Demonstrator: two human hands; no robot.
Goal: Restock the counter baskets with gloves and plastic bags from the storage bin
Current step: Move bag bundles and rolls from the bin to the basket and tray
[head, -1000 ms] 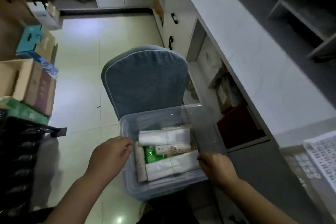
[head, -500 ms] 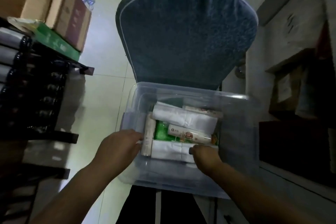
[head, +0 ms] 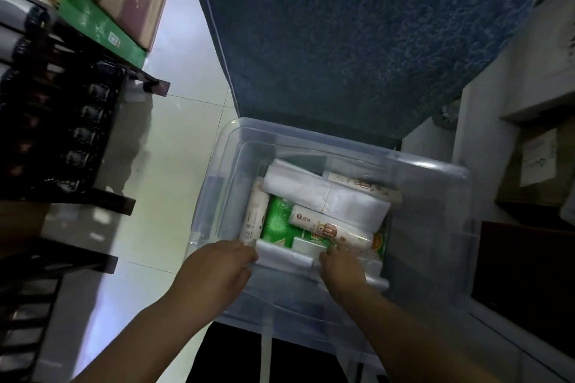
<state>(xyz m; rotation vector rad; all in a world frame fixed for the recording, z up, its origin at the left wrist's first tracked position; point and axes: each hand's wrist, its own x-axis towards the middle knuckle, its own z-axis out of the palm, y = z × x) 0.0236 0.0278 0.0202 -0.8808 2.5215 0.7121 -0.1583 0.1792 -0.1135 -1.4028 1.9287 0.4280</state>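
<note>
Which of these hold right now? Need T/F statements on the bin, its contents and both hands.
1. The clear storage bin has no lid on it. True.
2. The left hand and right hand are both at the near white bundle inside the bin. True.
3. The green pack lies on top of everything else. False: a printed roll lies across it.
4. The right hand holds the printed roll up above the bin. False: the roll lies inside the bin.
5. A blue chair back stands beyond the bin. True.
</note>
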